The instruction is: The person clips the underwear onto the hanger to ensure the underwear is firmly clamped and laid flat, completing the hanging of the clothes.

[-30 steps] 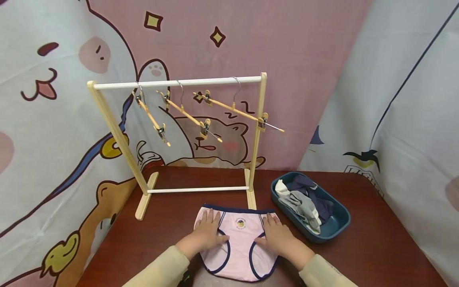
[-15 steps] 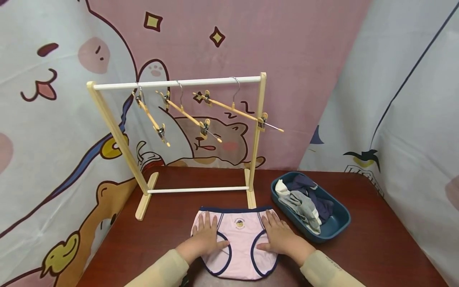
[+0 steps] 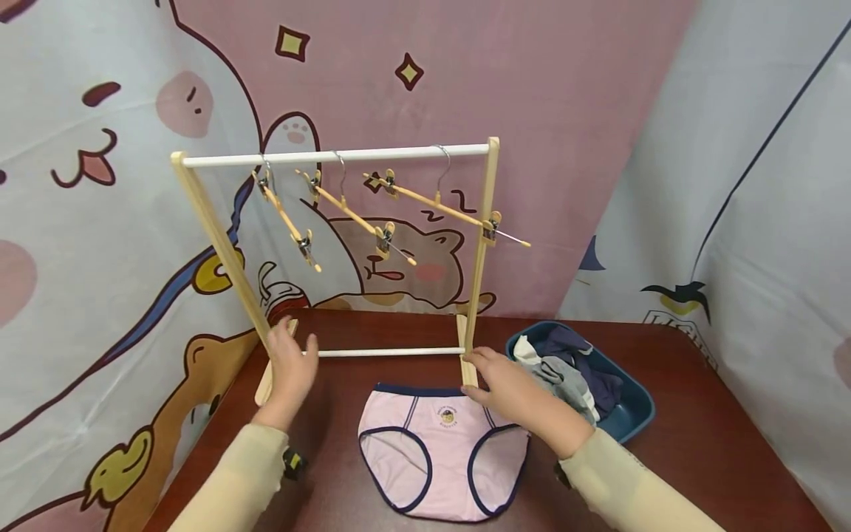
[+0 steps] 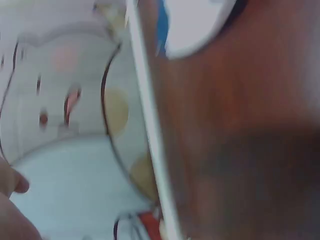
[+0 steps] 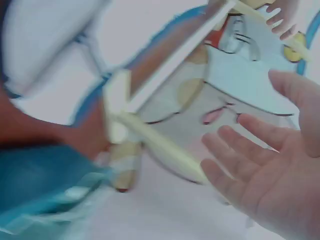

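Note:
Pink underpants (image 3: 448, 473) with navy trim lie flat on the table in front of a wooden clothes rack (image 3: 233, 255). My left hand (image 3: 290, 373) is beside the foot of the rack's left post, fingers raised and thumb apart. Over by the right post (image 3: 480, 273), my right hand (image 3: 515, 391) reaches above the upper right corner of the underpants. In the right wrist view the right palm (image 5: 270, 175) has its fingers spread, holding nothing. Only a blurred bit of the left hand (image 4: 15, 210) shows in the left wrist view. Whether either hand touches the rack cannot be told.
Three clip hangers, the left one (image 3: 286, 214), the middle one (image 3: 352, 214) and the right one (image 3: 442, 205), hang from the white top rod (image 3: 399, 154). A blue basin (image 3: 634, 421) with grey and navy clothes stands on the right. A patterned cloth backdrop (image 3: 565, 111) encloses the table.
Both hands have left the underpants, where they lay flat half a second ago. The left has moved left and up to the left post, the right up toward the right post.

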Available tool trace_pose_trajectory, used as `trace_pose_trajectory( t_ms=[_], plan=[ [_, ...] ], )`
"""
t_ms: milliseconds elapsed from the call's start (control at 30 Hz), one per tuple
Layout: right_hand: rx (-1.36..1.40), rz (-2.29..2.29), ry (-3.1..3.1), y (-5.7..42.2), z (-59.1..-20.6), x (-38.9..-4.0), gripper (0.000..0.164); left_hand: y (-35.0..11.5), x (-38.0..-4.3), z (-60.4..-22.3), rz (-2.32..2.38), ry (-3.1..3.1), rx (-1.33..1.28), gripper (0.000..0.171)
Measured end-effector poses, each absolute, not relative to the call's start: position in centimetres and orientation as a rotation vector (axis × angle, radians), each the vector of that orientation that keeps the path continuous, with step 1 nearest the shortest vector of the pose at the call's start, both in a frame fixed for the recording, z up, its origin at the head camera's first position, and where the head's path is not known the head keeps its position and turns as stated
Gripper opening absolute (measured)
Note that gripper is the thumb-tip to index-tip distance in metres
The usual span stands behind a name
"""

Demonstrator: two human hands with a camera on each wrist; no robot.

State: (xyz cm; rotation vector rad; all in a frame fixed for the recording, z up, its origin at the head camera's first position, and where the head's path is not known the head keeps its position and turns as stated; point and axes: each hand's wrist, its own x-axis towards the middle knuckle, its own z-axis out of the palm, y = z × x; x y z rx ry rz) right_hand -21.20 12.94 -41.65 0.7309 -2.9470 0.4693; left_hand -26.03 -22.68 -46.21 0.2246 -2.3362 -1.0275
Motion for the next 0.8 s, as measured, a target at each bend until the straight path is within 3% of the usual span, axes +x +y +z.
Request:
trace_pose_trajectory(
  t_ms=[167, 367, 567, 800],
  plan=[
    [0.789, 0.525, -2.874, 9.1, -36.4, -21.4, 0.042, -27.2, -28.2, -42.8, -1.044, -2.116, 0.457, 0.067],
    [0.888, 0.676, -2.781, 4.1, -31.3, -22.0, 0.037, -29.7, -29.8, -40.1, -1.130, -2.158, 0.454, 0.062],
    [0.896, 0.825, -2.751, 0.3, -27.4, -23.7, 0.039, -30.4, -30.8, -39.2, -1.111, -2.190, 0.443, 0.040],
    [0.838, 0.951, -2.771, -3.4, -23.8, -25.2, 0.052, -31.0, -31.2, -39.0, -1.006, -2.255, 0.524, 0.038]
  ],
)
